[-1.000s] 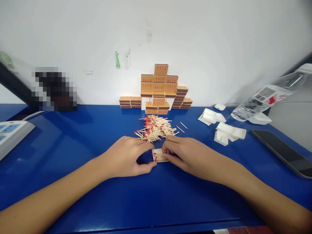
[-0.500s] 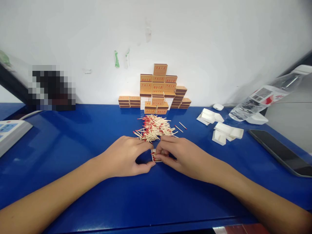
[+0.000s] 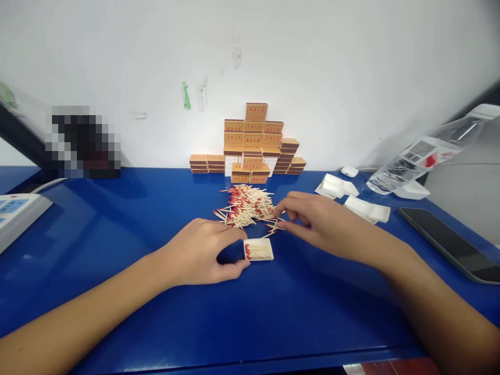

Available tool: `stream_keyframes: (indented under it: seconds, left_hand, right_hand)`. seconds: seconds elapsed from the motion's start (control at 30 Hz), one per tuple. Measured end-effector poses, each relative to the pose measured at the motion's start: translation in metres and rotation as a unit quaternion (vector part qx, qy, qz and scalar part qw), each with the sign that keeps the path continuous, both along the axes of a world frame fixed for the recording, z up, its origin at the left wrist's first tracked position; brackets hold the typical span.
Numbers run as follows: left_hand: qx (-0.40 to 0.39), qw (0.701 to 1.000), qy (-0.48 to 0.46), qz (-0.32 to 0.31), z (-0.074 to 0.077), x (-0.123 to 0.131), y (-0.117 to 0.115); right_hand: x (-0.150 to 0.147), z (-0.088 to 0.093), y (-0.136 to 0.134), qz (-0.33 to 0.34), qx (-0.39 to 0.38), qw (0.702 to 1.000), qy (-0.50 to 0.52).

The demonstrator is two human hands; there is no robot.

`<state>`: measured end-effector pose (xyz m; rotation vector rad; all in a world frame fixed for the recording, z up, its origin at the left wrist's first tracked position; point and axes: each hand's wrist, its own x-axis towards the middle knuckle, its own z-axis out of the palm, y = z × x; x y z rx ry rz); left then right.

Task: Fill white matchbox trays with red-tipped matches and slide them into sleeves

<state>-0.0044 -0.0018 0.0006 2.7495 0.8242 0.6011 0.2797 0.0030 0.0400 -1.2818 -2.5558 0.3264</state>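
Note:
A small white matchbox tray [image 3: 258,249] holding a few red-tipped matches lies on the blue table [image 3: 117,234]. My left hand [image 3: 203,252] rests beside it, thumb and forefinger curled against the tray's left end. My right hand [image 3: 312,221] reaches over the right edge of a loose pile of matches [image 3: 246,205], fingers pinched on a few matches there.
Orange matchboxes [image 3: 252,143] are stacked against the white wall. Several empty white trays [image 3: 353,200] lie at the right, with a plastic bottle [image 3: 425,156], a phone [image 3: 449,242] and a small white case [image 3: 349,171]. A white power strip [image 3: 15,213] sits at the left edge.
My right hand has lifted off the tray and moved up and right to the match pile. The tray now shows fully. My left hand has stayed put.

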Motion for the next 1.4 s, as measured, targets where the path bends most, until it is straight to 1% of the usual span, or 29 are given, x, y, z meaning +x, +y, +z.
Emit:
stream_keyframes:
  seconds: [0.1,0.17,0.27,0.37,0.43,0.53,0.6,0.7,0.87,1.0,1.1,1.3,1.33,1.4]
  left_hand:
    - [-0.013,1.0,0.011,-0.003,0.001,0.0,-0.002]
    - [-0.016,1.0,0.018,-0.005,0.001,0.0,-0.002]
    - [-0.011,1.0,0.015,-0.005,0.003,0.0,-0.001]
    - [-0.009,1.0,0.017,-0.005,0.002,-0.001,0.0]
    - [-0.007,1.0,0.019,-0.004,0.002,-0.001,0.001]
    - [0.001,1.0,0.015,-0.001,0.0,0.0,0.0]
    - [0.001,1.0,0.016,0.0,0.0,-0.001,0.0]
    - [-0.004,1.0,0.025,-0.001,0.001,-0.001,0.0]
    - [0.003,1.0,0.022,-0.001,0.001,0.0,0.001]
    - [0.006,1.0,0.018,0.003,0.002,0.0,0.003]
    - [0.015,1.0,0.014,0.018,0.004,-0.001,0.003]
    - [0.015,0.999,0.011,0.03,0.003,-0.002,0.004]
    - [0.015,0.999,0.01,0.032,0.003,-0.002,0.004]
    - [0.022,0.999,0.004,0.035,0.002,-0.003,0.004]
  right_hand:
    - [0.004,-0.003,0.006,0.016,-0.058,0.998,-0.016]
    - [0.002,-0.007,0.007,0.033,-0.079,0.996,-0.014]
    - [-0.002,-0.013,0.007,0.044,-0.084,0.995,-0.008]
    - [-0.002,-0.015,0.008,0.041,-0.083,0.996,-0.007]
    - [-0.002,-0.013,0.008,0.032,-0.072,0.997,0.0]
    - [-0.002,-0.009,0.006,0.017,-0.052,0.998,0.038]
    - [-0.004,-0.006,0.003,0.005,-0.068,0.995,0.076]
    - [-0.01,-0.003,-0.001,-0.003,-0.108,0.985,0.132]
    - [-0.022,-0.002,-0.008,0.005,-0.113,0.975,0.191]
    - [-0.029,-0.006,-0.012,-0.036,-0.184,0.949,0.255]
    - [-0.031,-0.012,-0.012,-0.043,-0.224,0.931,0.285]
    - [-0.036,-0.02,-0.009,-0.067,-0.229,0.906,0.349]
    - [-0.036,-0.02,-0.009,-0.073,-0.224,0.906,0.353]
    - [-0.036,-0.021,-0.009,-0.076,-0.213,0.917,0.328]
